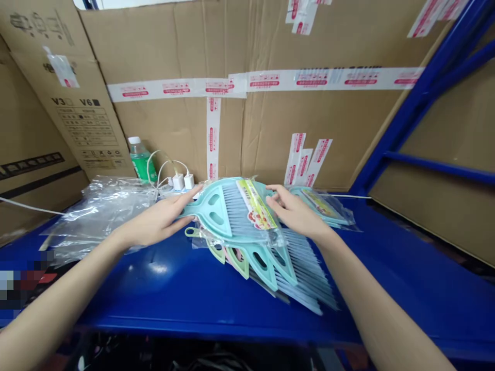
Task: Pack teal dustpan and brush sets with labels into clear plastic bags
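Observation:
A light-blue dustpan and brush set point(216, 211) in a clear plastic bag lies over a pile, with a yellow-green printed card point(257, 203) across its bristles. At its handle is my left hand point(164, 216), fingers above and thumb below, closed around it. My right hand point(292, 206) has curled fingers on the bag's right edge; part of its grip is hidden. Beneath the set, several loose hand brushes point(266, 265) fan out, blue and green handles showing, bristles toward the lower right. Another bagged set point(323, 206) lies just beyond my right hand.
Clear plastic bags point(104, 211) are heaped on the left of the blue table point(154, 296). A green-labelled bottle point(141, 159) and white chargers with cables point(183, 181) stand at the back. Taped cardboard point(162, 129) walls the rear; a blue metal frame point(410, 103) rises at right.

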Motion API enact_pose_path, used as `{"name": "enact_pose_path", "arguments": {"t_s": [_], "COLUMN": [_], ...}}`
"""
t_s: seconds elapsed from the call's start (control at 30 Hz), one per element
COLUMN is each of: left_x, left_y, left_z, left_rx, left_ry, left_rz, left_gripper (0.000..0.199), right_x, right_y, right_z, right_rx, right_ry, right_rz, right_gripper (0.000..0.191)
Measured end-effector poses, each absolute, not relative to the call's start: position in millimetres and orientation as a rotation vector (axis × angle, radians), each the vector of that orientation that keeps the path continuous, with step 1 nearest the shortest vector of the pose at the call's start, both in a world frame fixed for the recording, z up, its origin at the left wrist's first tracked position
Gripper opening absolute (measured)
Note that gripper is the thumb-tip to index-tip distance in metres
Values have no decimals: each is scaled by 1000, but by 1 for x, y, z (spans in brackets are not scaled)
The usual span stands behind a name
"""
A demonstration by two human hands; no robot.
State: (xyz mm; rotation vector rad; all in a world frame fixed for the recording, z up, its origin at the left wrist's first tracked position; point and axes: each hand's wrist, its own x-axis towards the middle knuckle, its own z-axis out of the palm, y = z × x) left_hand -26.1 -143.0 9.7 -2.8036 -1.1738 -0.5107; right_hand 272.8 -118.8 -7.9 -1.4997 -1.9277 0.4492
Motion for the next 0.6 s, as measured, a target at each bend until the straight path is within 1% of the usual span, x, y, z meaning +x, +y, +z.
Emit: {"name": "enact_pose_path", "arguments": {"t_s": [0.07,0.13,0.27,0.4,0.5,0.53,0.6], "left_x": [-36,-43,-49,-50,-50,-50,-50], "left_y": [-145,-146,-148,-149,-150,-150,-150], "left_z": [5,2,-2,-2,-1,0,1], "left_rx": [-2795,-2793,-2792,-2792,-2800,-2808,-2818], "left_ry": [-1168,-1166,-1168,-1187,-1197,-1195,-1193], "left_rz": [-535,-529,-496,-503,-522,-529,-542], "left_gripper": [63,63,63,62,61,61,59], "right_x": [264,256,246,246,247,247,248], "right_y": [-118,-121,-129,-129,-127,-127,-126], "right_z": [-11,-12,-14,-22,-27,-28,-29], "right_rx": [-1429,-1337,-1180,-1211,-1228,-1235,-1253], "right_ry": [-1909,-1850,-1879,-1962,-1986,-1983,-1979], "right_rz": [703,862,975,919,780,721,601], "right_gripper": [42,48,54,52,53,50,37]}}
